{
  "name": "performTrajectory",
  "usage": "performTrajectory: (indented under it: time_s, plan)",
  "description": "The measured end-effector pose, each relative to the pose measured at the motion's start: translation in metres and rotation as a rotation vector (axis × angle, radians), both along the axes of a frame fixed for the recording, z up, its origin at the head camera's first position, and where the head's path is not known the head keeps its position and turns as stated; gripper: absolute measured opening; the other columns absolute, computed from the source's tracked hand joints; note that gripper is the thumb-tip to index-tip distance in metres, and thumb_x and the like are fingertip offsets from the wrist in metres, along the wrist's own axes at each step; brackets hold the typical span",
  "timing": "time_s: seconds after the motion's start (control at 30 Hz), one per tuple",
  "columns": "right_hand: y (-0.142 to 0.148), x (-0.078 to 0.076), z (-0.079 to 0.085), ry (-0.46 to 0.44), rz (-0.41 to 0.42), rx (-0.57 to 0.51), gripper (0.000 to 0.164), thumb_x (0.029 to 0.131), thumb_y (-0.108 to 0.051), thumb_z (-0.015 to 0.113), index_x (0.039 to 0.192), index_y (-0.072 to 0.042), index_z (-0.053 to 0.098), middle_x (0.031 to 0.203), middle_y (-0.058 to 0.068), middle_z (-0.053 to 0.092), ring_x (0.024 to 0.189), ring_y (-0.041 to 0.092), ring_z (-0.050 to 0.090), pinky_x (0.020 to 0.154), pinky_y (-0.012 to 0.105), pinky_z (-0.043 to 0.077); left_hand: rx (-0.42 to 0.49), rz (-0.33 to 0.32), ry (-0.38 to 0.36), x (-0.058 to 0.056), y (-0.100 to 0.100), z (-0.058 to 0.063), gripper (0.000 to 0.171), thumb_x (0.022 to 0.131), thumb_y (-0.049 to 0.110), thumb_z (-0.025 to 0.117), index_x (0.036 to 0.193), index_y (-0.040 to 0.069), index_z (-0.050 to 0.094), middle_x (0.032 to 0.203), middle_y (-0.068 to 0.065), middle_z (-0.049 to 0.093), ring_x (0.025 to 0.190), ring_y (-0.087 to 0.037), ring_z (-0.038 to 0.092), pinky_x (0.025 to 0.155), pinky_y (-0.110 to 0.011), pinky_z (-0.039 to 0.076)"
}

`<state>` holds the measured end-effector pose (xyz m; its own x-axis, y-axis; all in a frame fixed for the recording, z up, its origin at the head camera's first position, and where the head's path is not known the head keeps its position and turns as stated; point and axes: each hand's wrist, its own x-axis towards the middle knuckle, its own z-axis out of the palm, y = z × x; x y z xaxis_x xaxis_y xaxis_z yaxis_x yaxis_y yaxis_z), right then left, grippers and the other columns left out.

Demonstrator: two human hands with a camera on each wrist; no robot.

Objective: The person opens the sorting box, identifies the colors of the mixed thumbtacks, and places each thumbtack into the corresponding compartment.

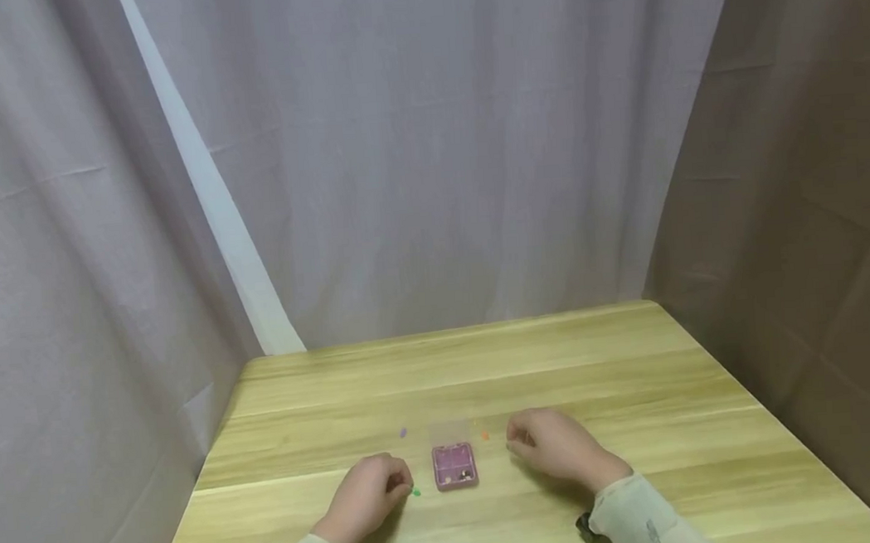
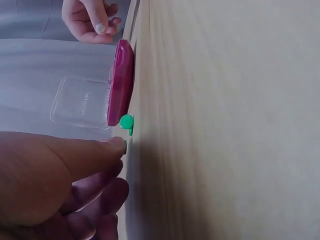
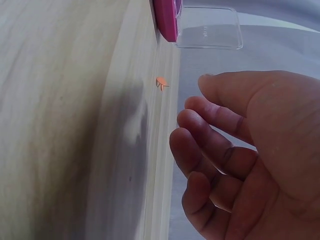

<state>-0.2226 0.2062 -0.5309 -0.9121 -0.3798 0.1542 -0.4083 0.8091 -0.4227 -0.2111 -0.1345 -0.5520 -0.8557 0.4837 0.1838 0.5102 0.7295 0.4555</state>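
A small magenta box point(image 1: 454, 467) with compartments lies on the table, its clear lid point(image 2: 80, 102) swung open at the back. A few tiny pale and dark pieces lie in its front compartments. Left of the box my left hand point(image 1: 367, 498) pinches a small green paper fastener point(image 2: 127, 121) between thumb and fingers, low at the table; its round head shows, part is hidden by the thumb. My right hand point(image 1: 558, 447) hovers right of the box, fingers loosely bent, holding nothing. Nearest to it is an orange paper fastener point(image 3: 161, 81), round-headed with thin legs.
A small purple piece point(image 1: 403, 432) lies on the wood-grain table point(image 1: 302, 429) behind the left hand. A faint yellow piece point(image 1: 475, 423) sits by the lid's right side. Grey curtains point(image 1: 435, 155) close off the table's back and sides.
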Motion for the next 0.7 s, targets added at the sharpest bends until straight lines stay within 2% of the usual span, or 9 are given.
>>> performTrajectory:
  time_s: [0.13, 0.33, 0.43, 0.47, 0.57, 0.67, 0.7]
  plan:
    - [0.001, -0.001, -0.002, -0.007, 0.000, -0.003, 0.007, 0.090, -0.036, 0.068, 0.087, -0.029, 0.067, 0.077, -0.019, 0.063, 0.068, 0.001, 0.055, 0.067, 0.034, 0.054, 0.008, 0.021, 0.040, 0.001, 0.002, 0.002, 0.014, 0.082, 0.018, 0.074, 0.075, 0.026, 0.067, 0.073, 0.015, 0.055, 0.067, -0.003, 0.048, 0.063, -0.027, 0.050]
    - [0.004, 0.000, -0.009, -0.022, -0.008, -0.011, 0.005, 0.090, -0.036, 0.068, 0.088, -0.031, 0.066, 0.079, -0.019, 0.063, 0.071, 0.001, 0.055, 0.069, 0.035, 0.054, 0.045, 0.025, 0.013, 0.002, 0.012, 0.007, 0.009, 0.081, 0.022, 0.076, 0.079, 0.025, 0.068, 0.080, 0.012, 0.055, 0.072, -0.005, 0.052, 0.066, -0.028, 0.054]
    - [0.003, 0.000, -0.010, -0.018, -0.004, -0.018, 0.004, 0.090, -0.032, 0.069, 0.087, -0.032, 0.066, 0.077, -0.019, 0.063, 0.069, 0.001, 0.055, 0.068, 0.035, 0.053, 0.051, 0.010, 0.041, 0.000, 0.020, 0.007, 0.009, 0.081, 0.021, 0.076, 0.080, 0.024, 0.068, 0.078, 0.013, 0.060, 0.080, -0.009, 0.058, 0.075, -0.037, 0.057]
    - [0.003, 0.000, -0.010, -0.014, -0.004, -0.019, 0.005, 0.089, -0.032, 0.069, 0.086, -0.032, 0.066, 0.076, -0.019, 0.063, 0.069, 0.001, 0.055, 0.067, 0.034, 0.053, 0.054, 0.004, 0.054, -0.001, 0.023, 0.008, 0.008, 0.081, 0.020, 0.076, 0.080, 0.023, 0.068, 0.077, 0.013, 0.061, 0.081, -0.010, 0.059, 0.082, -0.041, 0.057]
    - [0.002, -0.001, -0.009, -0.006, -0.002, -0.018, 0.005, 0.089, -0.031, 0.069, 0.086, -0.032, 0.066, 0.076, -0.018, 0.063, 0.068, 0.001, 0.054, 0.066, 0.034, 0.053, 0.061, -0.009, 0.097, -0.005, 0.032, 0.009, 0.008, 0.082, 0.019, 0.075, 0.082, 0.022, 0.068, 0.074, 0.014, 0.064, 0.082, -0.008, 0.061, 0.101, -0.047, 0.049]
    - [0.003, -0.004, -0.009, -0.003, 0.003, -0.007, 0.005, 0.090, -0.032, 0.069, 0.087, -0.032, 0.065, 0.077, -0.019, 0.063, 0.069, 0.001, 0.055, 0.067, 0.034, 0.053, 0.064, -0.006, 0.104, -0.008, 0.040, 0.009, 0.005, 0.084, 0.019, 0.073, 0.085, 0.020, 0.068, 0.077, 0.012, 0.065, 0.073, -0.003, 0.056, 0.108, -0.047, 0.043]
    - [0.003, -0.004, -0.009, -0.001, 0.005, -0.003, 0.005, 0.090, -0.032, 0.068, 0.087, -0.033, 0.065, 0.077, -0.019, 0.063, 0.070, 0.001, 0.055, 0.067, 0.034, 0.053, 0.063, -0.004, 0.108, -0.009, 0.042, 0.009, 0.005, 0.084, 0.019, 0.073, 0.087, 0.020, 0.069, 0.079, 0.012, 0.065, 0.072, -0.002, 0.055, 0.106, -0.047, 0.044]
